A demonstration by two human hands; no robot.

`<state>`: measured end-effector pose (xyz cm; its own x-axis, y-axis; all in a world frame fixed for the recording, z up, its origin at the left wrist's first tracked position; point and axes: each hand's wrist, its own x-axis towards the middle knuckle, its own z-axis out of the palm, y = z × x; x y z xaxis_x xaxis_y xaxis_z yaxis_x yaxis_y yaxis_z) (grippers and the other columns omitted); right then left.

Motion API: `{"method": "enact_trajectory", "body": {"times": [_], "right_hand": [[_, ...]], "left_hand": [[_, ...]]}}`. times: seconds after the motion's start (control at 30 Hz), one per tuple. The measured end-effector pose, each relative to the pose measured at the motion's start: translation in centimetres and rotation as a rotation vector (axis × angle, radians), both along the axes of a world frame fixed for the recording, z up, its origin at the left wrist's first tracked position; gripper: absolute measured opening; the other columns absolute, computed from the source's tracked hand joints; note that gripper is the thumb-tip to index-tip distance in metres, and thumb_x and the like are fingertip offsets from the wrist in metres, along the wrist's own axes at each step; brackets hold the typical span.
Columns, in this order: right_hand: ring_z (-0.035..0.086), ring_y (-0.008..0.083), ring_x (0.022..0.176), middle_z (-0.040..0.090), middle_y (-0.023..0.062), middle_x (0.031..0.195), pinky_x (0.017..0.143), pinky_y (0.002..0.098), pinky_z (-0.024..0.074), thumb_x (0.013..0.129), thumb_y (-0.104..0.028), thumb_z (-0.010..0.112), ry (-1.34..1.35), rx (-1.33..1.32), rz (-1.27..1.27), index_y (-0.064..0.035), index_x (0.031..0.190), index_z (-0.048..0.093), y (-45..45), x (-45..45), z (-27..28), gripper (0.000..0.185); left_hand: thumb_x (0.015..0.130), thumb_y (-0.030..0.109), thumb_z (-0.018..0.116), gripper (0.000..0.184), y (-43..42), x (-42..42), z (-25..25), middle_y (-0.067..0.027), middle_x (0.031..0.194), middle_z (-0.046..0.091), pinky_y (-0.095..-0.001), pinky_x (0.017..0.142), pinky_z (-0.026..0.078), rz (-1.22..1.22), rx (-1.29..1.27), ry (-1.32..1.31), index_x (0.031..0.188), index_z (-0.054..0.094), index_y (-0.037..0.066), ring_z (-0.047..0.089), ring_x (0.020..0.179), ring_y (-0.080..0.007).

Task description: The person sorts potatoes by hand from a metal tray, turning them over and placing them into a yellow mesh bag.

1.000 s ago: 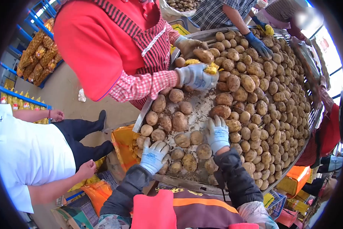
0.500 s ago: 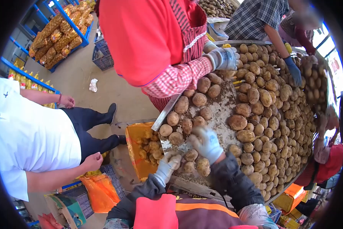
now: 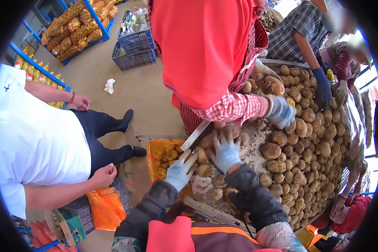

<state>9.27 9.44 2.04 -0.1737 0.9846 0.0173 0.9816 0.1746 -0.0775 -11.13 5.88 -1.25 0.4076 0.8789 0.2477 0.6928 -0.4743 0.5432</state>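
Note:
My left hand [image 3: 179, 171], in a pale work glove, has its fingers spread at the sorting table's left edge, beside a potato [image 3: 201, 155]. Farther in, my right hand [image 3: 226, 153], gloved alike, lies with fingers stretched over several potatoes; whether it presses on them I cannot tell. Nearer my body, loose potatoes [image 3: 218, 182] rest on the dirty tabletop [image 3: 252, 161]. Below the edge, an orange-lined container [image 3: 154, 147] holds more potatoes [image 3: 165, 157], partly hidden by my left hand.
A large heap of potatoes [image 3: 310, 138] covers the table's right side. A co-worker in red [image 3: 201, 50] leans over it, with a gloved hand [image 3: 281, 112] near mine. A person in a white shirt [image 3: 50, 130] stands left. Blue crates [image 3: 134, 52] and sacks [image 3: 77, 29] stand behind.
My right hand has moved forward from the near potatoes to those by the left edge. My left fingers have spread. The red-clad co-worker has reached farther over the heap, and the view has shifted.

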Motion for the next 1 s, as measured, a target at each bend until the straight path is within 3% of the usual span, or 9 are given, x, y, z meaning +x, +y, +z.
{"method": "enact_trajectory", "body": {"times": [0.17, 0.23, 0.3, 0.4, 0.47, 0.67, 0.73, 0.87, 1.0], "right_hand": [[0.04, 0.0335, 0.122, 0.053, 0.0173, 0.118, 0.098, 0.0614, 0.0258, 0.078, -0.042, 0.059, 0.031, -0.002, 0.046, -0.0068, 0.122, 0.05, -5.5, 1.3, 0.7, 0.058], [0.053, 0.0298, 0.102, 0.059, 0.0106, 0.096, 0.095, 0.0547, 0.0321, 0.078, -0.036, 0.061, 0.126, -0.4, 0.063, -0.0091, 0.101, 0.06, -4.7, 2.5, 1.1, 0.035], [0.056, 0.028, 0.087, 0.059, 0.0068, 0.087, 0.091, 0.0468, 0.0379, 0.078, -0.026, 0.061, 0.311, 0.186, 0.062, -0.01, 0.088, 0.061, -2.3, 2.8, 0.6, 0.019], [0.056, 0.0298, 0.093, 0.058, 0.0091, 0.097, 0.088, 0.0451, 0.0403, 0.077, -0.023, 0.06, 0.269, 0.195, 0.053, -0.0105, 0.097, 0.058, 2.2, 1.6, -0.8, 0.024], [0.055, 0.0361, 0.103, 0.054, 0.0136, 0.11, 0.086, 0.0463, 0.0435, 0.08, -0.024, 0.059, 0.234, -0.172, -0.057, -0.0125, 0.11, 0.053, 4.6, 0.2, -2.9, 0.033], [0.058, 0.0358, 0.096, 0.058, 0.0173, 0.105, 0.08, 0.0442, 0.0473, 0.076, -0.027, 0.067, 0.401, -0.383, -0.174, -0.0066, 0.111, 0.053, 5.8, 1.8, -1.2, 0.042], [0.061, 0.0291, 0.087, 0.062, 0.0125, 0.092, 0.076, 0.0396, 0.0487, 0.073, -0.028, 0.071, 0.868, 0.062, -0.263, -0.0043, 0.107, 0.053, 2.7, 2.8, -2.5, 0.046], [0.056, 0.0161, 0.085, 0.057, 0.0033, 0.095, 0.072, 0.0284, 0.0486, 0.091, -0.04, 0.051, 2.26, -0.521, -0.428, -0.0061, 0.113, 0.05, -5.2, 4.2, 0.0, 0.04], [0.058, 0.0259, 0.091, 0.06, 0.0082, 0.101, 0.077, 0.0407, 0.049, 0.088, -0.059, 0.044, 2.331, -0.491, -0.624, -0.0125, 0.122, 0.05, -9.6, 3.7, 1.2, 0.058]], "left_hand": [[0.073, 0.018, 0.066, 0.07, 0.7, -0.4, -0.2, -0.0099, 0.125, 0.049, -0.0424, 0.068, 0.05, -0.096, -0.13, 0.45, 0.136, 0.035, 0.014, 0.06, 0.078, -0.0349], [0.073, 0.019, 0.067, 0.069, 0.7, -0.7, -1.7, -0.0118, 0.124, 0.049, -0.0418, 0.067, 0.05, -0.085, -0.177, 0.419, 0.134, 0.036, 0.011, 0.061, 0.077, -0.0336], [0.073, 0.02, 0.068, 0.068, 0.5, -0.9, -2.6, -0.0137, 0.123, 0.049, -0.0413, 0.066, 0.051, -0.068, -0.226, 0.39, 0.133, 0.037, 0.009, 0.061, 0.076, -0.0323], [0.082, 0.019, 0.059, 0.054, -0.3, -1.3, -3.4, -0.0134, 0.122, 0.051, -0.0378, 0.069, 0.052, 0.04, -0.101, -0.007, 0.131, 0.039, 0.008, 0.062, 0.077, -0.0281], [0.087, 0.032, 0.058, 0.048, -0.5, -1.4, -2.9, -0.0124, 0.11, 0.057, -0.0347, 0.066, 0.053, 0.335, -1.057, -1.049, 0.124, 0.045, 0.005, 0.062, 0.074, -0.0223], [0.084, 0.069, 0.037, 0.07, -0.6, -1.8, 1.3, -0.0118, 0.086, 0.062, -0.0334, 0.048, 0.048, 0.328, -1.526, -1.493, 0.105, 0.056, 0.005, 0.059, 0.061, -0.0218], [0.082, 0.072, 0.038, 0.073, -0.7, -2.0, 0.8, -0.0132, 0.09, 0.063, -0.0343, 0.048, 0.048, 0.196, -1.662, -1.611, 0.105, 0.056, 0.004, 0.06, 0.062, -0.0226], [0.08, 0.073, 0.039, 0.076, -1.5, -0.2, 1.5, -0.0145, 0.093, 0.063, -0.0345, 0.05, 0.05, 0.109, -1.759, -1.574, 0.108, 0.056, 0.005, 0.061, 0.063, -0.0226], [0.078, 0.075, 0.04, 0.079, -2.0, 3.2, 2.1, -0.0138, 0.096, 0.063, -0.0326, 0.053, 0.054, 0.044, -1.755, -1.417, 0.112, 0.054, 0.005, 0.062, 0.065, -0.0213]]}}
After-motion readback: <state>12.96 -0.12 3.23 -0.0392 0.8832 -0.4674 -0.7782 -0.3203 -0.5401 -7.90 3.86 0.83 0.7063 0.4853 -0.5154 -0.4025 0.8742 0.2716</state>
